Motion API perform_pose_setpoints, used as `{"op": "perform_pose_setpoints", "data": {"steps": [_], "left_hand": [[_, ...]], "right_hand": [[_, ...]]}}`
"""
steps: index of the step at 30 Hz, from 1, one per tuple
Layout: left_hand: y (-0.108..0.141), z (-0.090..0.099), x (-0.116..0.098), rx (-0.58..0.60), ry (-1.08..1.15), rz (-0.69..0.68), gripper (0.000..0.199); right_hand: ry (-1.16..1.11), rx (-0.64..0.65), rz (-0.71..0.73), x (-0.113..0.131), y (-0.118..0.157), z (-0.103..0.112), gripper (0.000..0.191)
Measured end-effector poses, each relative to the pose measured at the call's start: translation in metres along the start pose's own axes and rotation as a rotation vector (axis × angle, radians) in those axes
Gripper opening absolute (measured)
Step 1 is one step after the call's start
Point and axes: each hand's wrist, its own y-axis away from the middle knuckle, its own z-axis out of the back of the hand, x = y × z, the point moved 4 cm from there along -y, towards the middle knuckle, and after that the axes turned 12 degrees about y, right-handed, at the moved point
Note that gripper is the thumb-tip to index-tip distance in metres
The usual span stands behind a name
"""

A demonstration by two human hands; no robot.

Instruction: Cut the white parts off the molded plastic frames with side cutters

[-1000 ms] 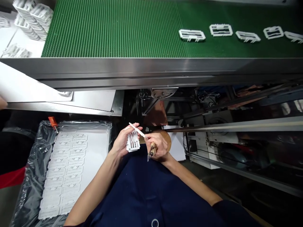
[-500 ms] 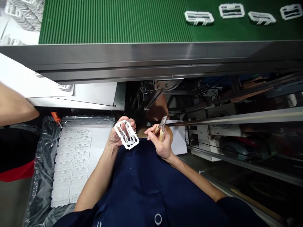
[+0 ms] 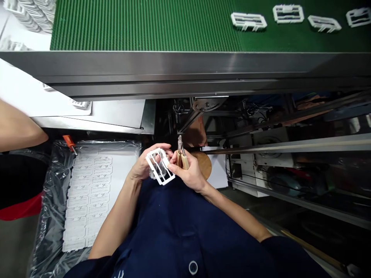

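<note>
A white plastic frame [image 3: 161, 166] with slotted openings is gripped in my left hand [image 3: 142, 164], tilted in front of my dark blue shirt. My right hand [image 3: 191, 173] is closed around a pair of nippers [image 3: 182, 154] with tan handles, their metal jaws pointing up and away from me. The fingertips of my right hand are at the right edge of the white frame. Part of my left hand is hidden behind the frame.
Ahead runs a green conveyor belt [image 3: 145, 25] with a metal side rail [image 3: 174, 63]; several white frames [image 3: 249, 21] lie on it. At left, a plastic-lined box [image 3: 124, 162] holds rows of white parts, an orange-handled tool [image 3: 69, 142] at its corner. Another person's arm [image 3: 20, 127] is beyond.
My right hand has moved left with the nippers and come up to the white frame. The nippers now point more upright. The frame has shifted slightly right and turned in my left hand.
</note>
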Motion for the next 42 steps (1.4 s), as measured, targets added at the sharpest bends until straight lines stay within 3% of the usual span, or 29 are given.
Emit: {"op": "perform_pose_setpoints", "data": {"steps": [2, 5, 10, 16, 24, 29, 31, 34, 38, 42], "left_hand": [[0.006, 0.001, -0.006, 0.001, -0.117, 0.067, 0.047], [0.014, -0.001, -0.014, -0.043, -0.288, 0.14, 0.041], [0.021, -0.011, -0.022, -0.124, -0.455, 0.037, 0.029], [0.029, -0.009, -0.034, -0.218, -0.449, -0.032, 0.017], [0.02, -0.032, -0.057, -0.066, -0.646, 0.123, 0.011], [0.016, -0.031, -0.057, -0.011, -0.859, 0.205, 0.015], [0.016, -0.028, -0.056, -0.007, -0.957, 0.183, 0.017], [0.015, -0.032, -0.057, 0.021, -1.113, 0.034, 0.014], [0.017, -0.049, -0.055, 0.155, -1.13, -0.179, 0.014], [0.02, -0.056, -0.043, 0.277, -1.004, -0.078, 0.015]], "right_hand": [[0.015, 0.02, 0.002, -0.003, 0.002, 0.002, 0.02], [0.005, 0.063, -0.042, -0.011, 0.004, 0.001, 0.021], [-0.272, 0.065, -0.153, -0.022, 0.002, -0.001, 0.032], [-0.025, 0.036, -0.058, -0.016, 0.004, 0.013, 0.024], [0.182, 0.035, -0.012, -0.015, 0.008, 0.02, 0.018], [0.236, 0.052, 0.007, -0.018, 0.011, 0.022, 0.016], [0.245, 0.061, 0.008, -0.019, 0.012, 0.023, 0.016], [0.233, 0.084, -0.004, -0.023, 0.011, 0.023, 0.017], [0.062, 0.17, -0.038, -0.035, 0.009, 0.02, 0.021], [0.029, 0.272, -0.058, -0.045, 0.015, 0.013, 0.021]]}}
